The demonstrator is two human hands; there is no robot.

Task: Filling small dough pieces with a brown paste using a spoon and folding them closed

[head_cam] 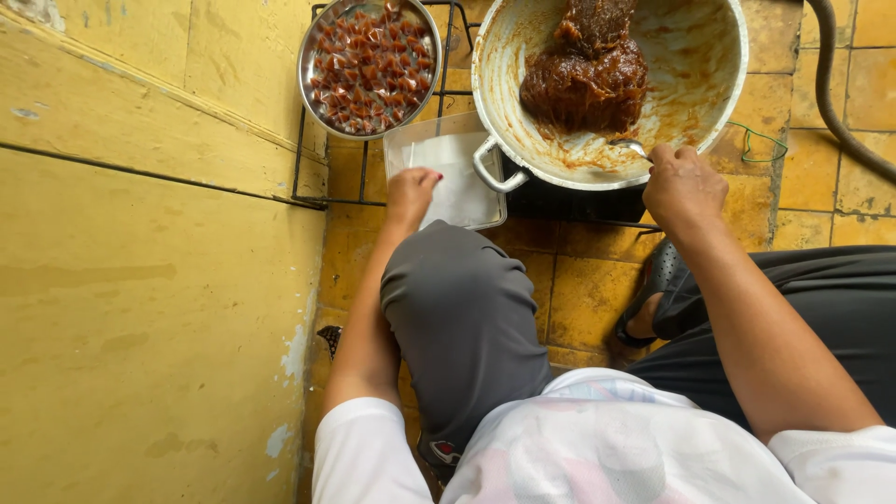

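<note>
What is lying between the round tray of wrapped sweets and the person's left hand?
In the head view, a clear container of white sheets lies between the round tray and the left hand, whose fingers touch it.

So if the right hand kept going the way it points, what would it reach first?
The right hand holds a spoon aimed into the big pan; straight on it would probably meet the brown paste, though depth is unclear.
</note>
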